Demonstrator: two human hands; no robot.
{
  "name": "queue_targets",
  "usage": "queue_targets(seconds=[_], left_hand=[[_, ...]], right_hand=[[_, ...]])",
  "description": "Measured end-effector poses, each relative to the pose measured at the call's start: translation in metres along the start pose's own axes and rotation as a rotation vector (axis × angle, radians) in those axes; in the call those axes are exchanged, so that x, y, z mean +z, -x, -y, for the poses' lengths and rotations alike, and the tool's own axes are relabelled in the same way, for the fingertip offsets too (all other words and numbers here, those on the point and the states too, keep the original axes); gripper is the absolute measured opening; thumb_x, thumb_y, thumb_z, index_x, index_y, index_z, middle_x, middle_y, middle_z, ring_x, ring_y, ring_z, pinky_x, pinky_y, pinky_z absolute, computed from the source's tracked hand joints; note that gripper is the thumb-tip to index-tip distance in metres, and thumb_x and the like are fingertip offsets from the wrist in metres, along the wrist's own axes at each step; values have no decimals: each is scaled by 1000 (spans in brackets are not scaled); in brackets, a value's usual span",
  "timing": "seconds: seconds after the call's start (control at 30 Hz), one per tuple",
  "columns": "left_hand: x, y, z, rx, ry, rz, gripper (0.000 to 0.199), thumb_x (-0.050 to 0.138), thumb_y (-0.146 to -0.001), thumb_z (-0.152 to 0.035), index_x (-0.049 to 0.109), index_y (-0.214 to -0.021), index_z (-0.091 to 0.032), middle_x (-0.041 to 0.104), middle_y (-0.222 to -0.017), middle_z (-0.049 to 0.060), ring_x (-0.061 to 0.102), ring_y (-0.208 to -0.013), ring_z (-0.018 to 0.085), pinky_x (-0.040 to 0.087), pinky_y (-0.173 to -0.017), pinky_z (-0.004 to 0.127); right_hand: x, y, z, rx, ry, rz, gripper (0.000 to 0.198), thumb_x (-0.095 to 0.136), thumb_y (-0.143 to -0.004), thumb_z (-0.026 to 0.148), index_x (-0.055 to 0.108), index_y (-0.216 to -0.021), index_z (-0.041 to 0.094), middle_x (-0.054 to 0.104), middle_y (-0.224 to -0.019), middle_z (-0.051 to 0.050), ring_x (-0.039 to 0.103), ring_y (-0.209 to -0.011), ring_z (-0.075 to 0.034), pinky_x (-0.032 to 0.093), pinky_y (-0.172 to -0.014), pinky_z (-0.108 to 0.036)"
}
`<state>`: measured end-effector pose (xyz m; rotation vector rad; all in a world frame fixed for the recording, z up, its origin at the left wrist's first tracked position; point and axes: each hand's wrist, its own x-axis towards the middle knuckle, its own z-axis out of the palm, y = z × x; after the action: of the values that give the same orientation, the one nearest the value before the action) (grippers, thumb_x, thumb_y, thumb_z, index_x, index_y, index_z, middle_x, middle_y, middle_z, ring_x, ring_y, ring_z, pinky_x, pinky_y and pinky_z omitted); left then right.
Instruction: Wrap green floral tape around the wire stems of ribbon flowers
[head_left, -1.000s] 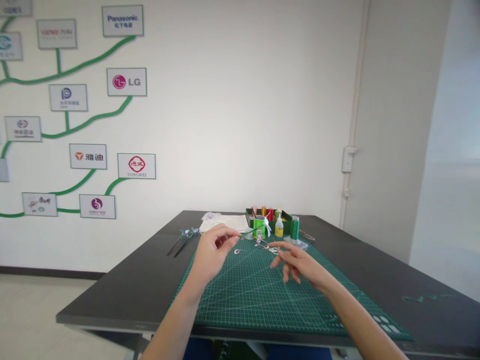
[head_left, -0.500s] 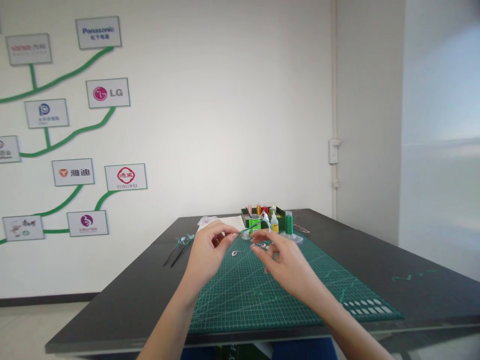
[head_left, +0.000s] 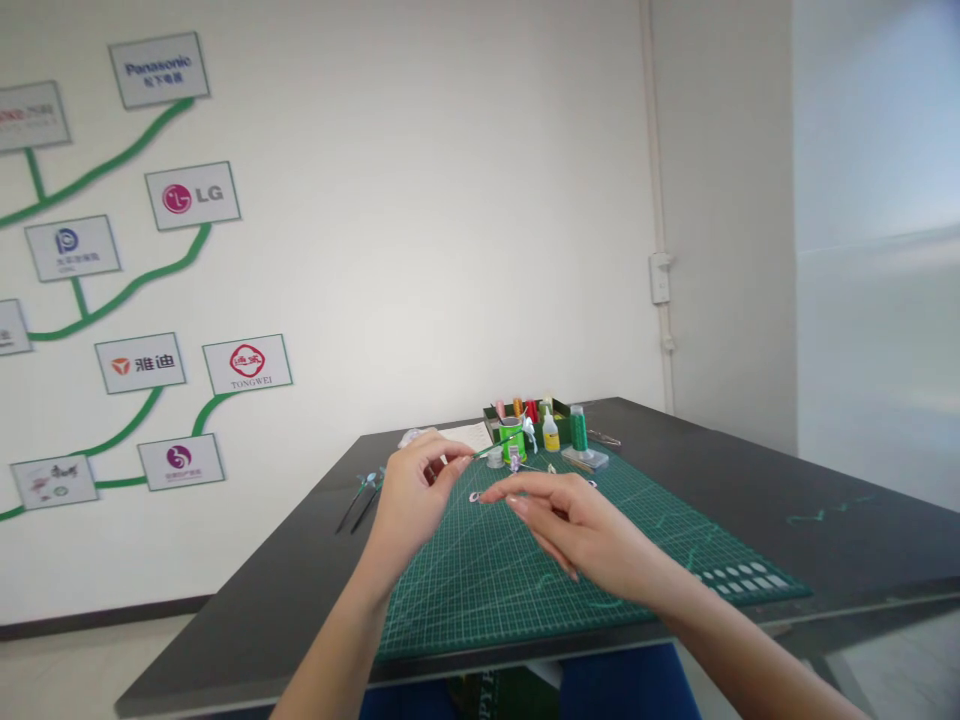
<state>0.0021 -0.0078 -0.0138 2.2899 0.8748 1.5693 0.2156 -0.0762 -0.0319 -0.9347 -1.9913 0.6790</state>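
My left hand (head_left: 420, 490) pinches a thin green-wrapped stem (head_left: 491, 447) between thumb and fingertips. The stem slants up to the right, and a pale blue-white flower (head_left: 529, 430) shows at its far end. Lower and to the right, my right hand (head_left: 581, 515) is apart from the stem, fingers stretched out and nothing visible in them. Its fingertips hover close to a small whitish petal-shaped loop (head_left: 474, 497). Another small purple-white piece (head_left: 515, 464) shows just beyond the right hand. Beneath both hands lies a green cutting mat (head_left: 465, 600).
Two dark stems with blue flowers (head_left: 358, 500) lie left of the mat. At the back stand a green can (head_left: 513, 452), a glue bottle (head_left: 551, 434), a green thread spool (head_left: 578, 430) and a box (head_left: 564, 412) of coloured spools. Green thread scraps (head_left: 810, 517) lie right.
My right hand has moved down, away from the stem's flower end, and its fingers have straightened. The left hand keeps its pinch on the stem. The view has tilted slightly.
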Motion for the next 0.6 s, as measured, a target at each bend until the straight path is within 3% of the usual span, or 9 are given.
queue_targets(seconds=[0.1, 0.2, 0.4, 0.5, 0.6], left_hand=[[4, 0, -2, 24, -34, 9, 18, 66, -90, -20, 83, -84, -21, 72, -78, 3, 55, -62, 15, 39, -59, 27], [7, 0, -5, 28, -53, 13, 17, 67, -91, -18, 82, -86, -21, 73, -79, 3, 55, -62, 15, 41, -60, 27], [12, 3, -8, 43, -109, 28, 15, 66, -92, -16, 79, -85, -20, 73, -77, 2, 57, -63, 16, 42, -62, 28], [14, 6, -8, 51, -139, 67, 15, 67, -91, -15, 75, -79, -19, 71, -74, 1, 57, -64, 16, 41, -62, 28], [14, 9, -9, 67, -178, 102, 17, 66, -92, -13, 73, -78, -19, 69, -72, 1, 57, -64, 16, 40, -62, 28]], right_hand=[[-7, 9, 16, -95, 291, 17, 41, 47, -106, 22, 83, -127, 22, 76, -77, -5, 62, -64, -17, 45, -64, -29], [-9, 12, 26, -122, 518, 47, 46, 49, -101, 11, 82, -131, 25, 85, -113, -10, 75, -91, -23, 51, -80, -32], [-15, 12, 36, -154, 652, 129, 50, 49, -98, 9, 80, -135, 23, 86, -102, -10, 76, -85, -24, 51, -76, -32], [-29, 9, 49, -229, 569, 102, 46, 51, -100, 11, 85, -126, 27, 85, -94, -7, 72, -79, -23, 48, -71, -31], [-49, 0, 63, -296, 405, 135, 46, 50, -101, 13, 86, -124, 29, 81, -84, -1, 58, -58, -15, 43, -60, -27]])
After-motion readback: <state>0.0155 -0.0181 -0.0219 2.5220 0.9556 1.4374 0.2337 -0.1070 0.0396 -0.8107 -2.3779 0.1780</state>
